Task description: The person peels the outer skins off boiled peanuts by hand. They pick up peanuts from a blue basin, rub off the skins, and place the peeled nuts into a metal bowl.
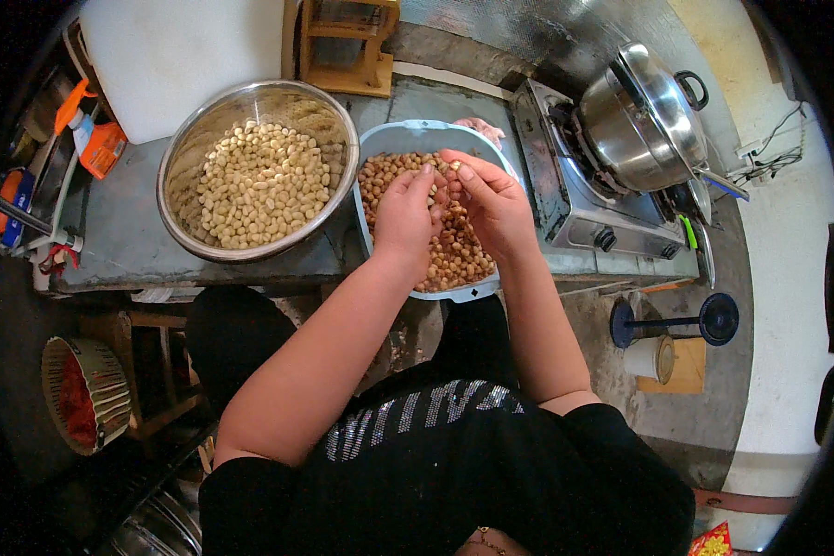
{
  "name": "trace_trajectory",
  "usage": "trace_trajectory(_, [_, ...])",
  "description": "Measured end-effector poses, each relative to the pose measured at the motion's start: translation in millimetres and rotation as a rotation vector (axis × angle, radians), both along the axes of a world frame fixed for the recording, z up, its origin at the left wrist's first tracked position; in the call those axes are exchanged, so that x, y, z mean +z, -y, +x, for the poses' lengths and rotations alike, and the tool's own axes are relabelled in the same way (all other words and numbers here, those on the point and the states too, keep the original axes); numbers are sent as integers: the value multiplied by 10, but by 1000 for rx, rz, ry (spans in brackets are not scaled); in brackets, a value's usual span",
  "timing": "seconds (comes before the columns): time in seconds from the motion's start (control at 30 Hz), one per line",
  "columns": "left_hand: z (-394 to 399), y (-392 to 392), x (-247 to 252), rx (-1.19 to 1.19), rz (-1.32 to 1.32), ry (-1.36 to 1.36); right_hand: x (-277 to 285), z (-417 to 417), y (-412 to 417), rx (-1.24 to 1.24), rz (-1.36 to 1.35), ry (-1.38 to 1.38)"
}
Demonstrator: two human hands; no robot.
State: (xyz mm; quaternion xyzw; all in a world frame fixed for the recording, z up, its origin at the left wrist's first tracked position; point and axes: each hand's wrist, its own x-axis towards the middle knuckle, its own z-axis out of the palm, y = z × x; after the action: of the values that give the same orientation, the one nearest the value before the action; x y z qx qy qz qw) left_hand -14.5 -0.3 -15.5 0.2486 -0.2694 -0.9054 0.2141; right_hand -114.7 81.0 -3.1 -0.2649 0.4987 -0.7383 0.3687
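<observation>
Both hands are over a light blue plastic basin of brown, skin-on nuts or beans. Between the thumb and fingertips of my right hand is a small pale kernel. My left hand is close beside it with fingers curled, and a pale piece shows at its fingers. To the left, a large stainless steel bowl holds a heap of pale, peeled kernels.
A steel pot with a tilted lid sits on a gas stove at the right. A wooden rack and a white board stand behind the bowls. An orange spray bottle is at the left, above a lined basket lower down.
</observation>
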Motion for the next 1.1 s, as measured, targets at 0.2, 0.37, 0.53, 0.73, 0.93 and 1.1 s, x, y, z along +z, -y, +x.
trace_trajectory(0.2, [-7,-15,9,84,-28,-17,-103,-94,-43,-52,49,-133])
trace_trajectory(0.37, [-23,-30,-8,86,-57,-21,-16,2,-37,-171,146,-343])
trace_trajectory(0.53, [-32,-13,-52,63,-91,-44,-52,23,-32,-249,108,-486])
trace_trajectory(0.73, [-21,-6,-55,42,-133,-63,-126,13,4,-276,24,-495])
trace_trajectory(0.93, [-12,9,-64,61,-145,-6,-177,28,36,-310,41,-742])
trace_trajectory(1.1, [-25,48,-119,8,30,-163,-129,49,54,-247,-36,-493])
